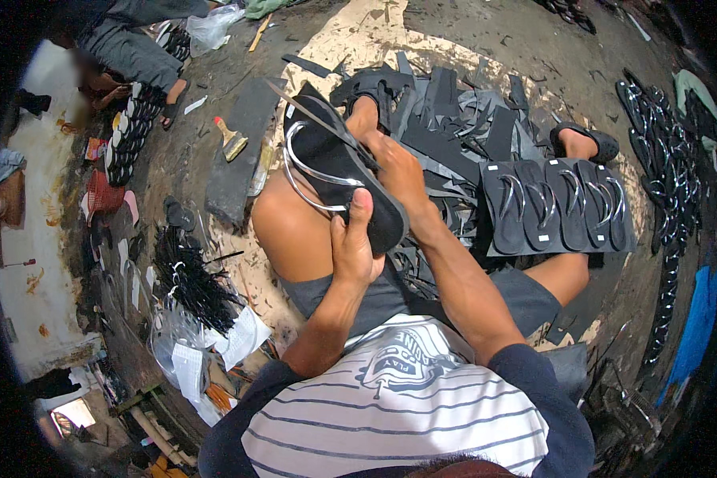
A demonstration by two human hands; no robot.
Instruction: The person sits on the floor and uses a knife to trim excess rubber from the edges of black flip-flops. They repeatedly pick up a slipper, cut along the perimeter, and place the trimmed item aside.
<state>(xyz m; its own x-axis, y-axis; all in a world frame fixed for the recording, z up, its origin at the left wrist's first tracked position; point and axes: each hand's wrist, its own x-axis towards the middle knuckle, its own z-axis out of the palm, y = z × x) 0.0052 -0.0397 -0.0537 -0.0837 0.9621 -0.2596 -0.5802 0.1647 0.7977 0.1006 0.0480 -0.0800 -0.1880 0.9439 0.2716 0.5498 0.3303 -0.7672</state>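
Note:
In front of my lap, a black sandal [384,223] with two curved silver straps is tilted up with its toe pointing away to the left. My left hand [354,247] grips it near the heel, thumb on the footbed by the strap ends. Around the far right edge of the sole, my right hand [400,171] is closed on a long thin knife [301,105]. Its blade runs along the sandal's edge toward the toe; the handle is hidden in my fingers. Beside my right forearm, several silver-strapped sandals [572,209] lie in a row on a dark sheet.
Black offcuts [454,99] cover the ground ahead, around my feet. A paintbrush [231,140] lies left of my knee, near a bundle of black cords [185,271]. Stacked footwear [135,127] stands near another person [127,48]. Strapped sandals [665,159] line the far right.

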